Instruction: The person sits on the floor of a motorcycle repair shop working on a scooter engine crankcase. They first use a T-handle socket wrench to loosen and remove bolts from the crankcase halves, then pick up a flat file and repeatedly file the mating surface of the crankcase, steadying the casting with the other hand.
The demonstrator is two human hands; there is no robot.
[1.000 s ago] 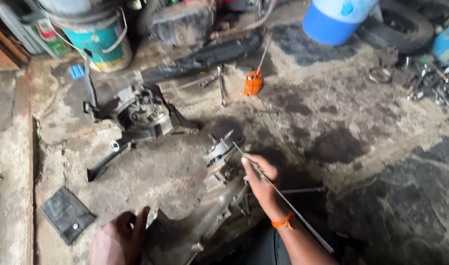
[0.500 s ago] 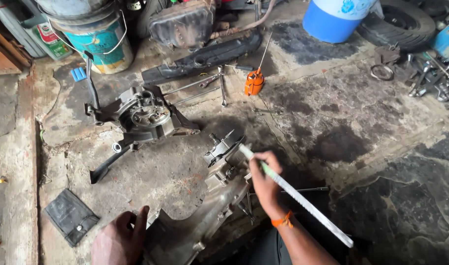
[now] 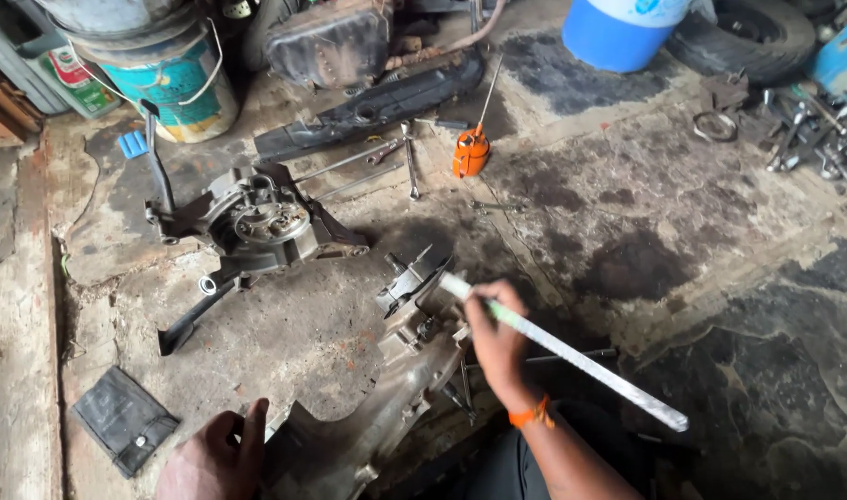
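Two hands on engine casing (image 3: 400, 389)

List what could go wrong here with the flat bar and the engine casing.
The right hand holds the long flat bar near one end against the engine casing; it might slip. The left hand steadies the casing's lower end alone, so it may shift. The orange oil can stands close enough to be knocked over.

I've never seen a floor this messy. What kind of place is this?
Probably a small motorbike or engine repair workshop. The right hand holds a flat metal bar over an engine casing, an orange oil can stands on the oil-stained concrete floor, and wrenches lie about.
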